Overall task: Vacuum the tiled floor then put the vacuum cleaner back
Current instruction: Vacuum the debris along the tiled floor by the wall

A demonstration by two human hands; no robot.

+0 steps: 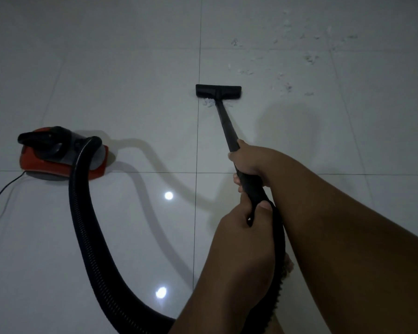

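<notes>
A red and black vacuum cleaner [60,154] sits on the pale tiled floor [106,80] at the left. Its ribbed black hose [92,237] curves down and around to the black wand [227,126]. My right hand [249,157] grips the wand higher up, and my left hand [244,227] holds the handle end where the hose joins. The flat black floor nozzle [218,91] rests on the tiles ahead, with small white scraps [209,103] just behind it. More white scraps [299,56] lie scattered at the far right.
A thin black power cord [3,196] runs from the vacuum cleaner toward the left edge. Two bright light reflections [168,195] show on the glossy tiles. Dark grout lines cross under the wand.
</notes>
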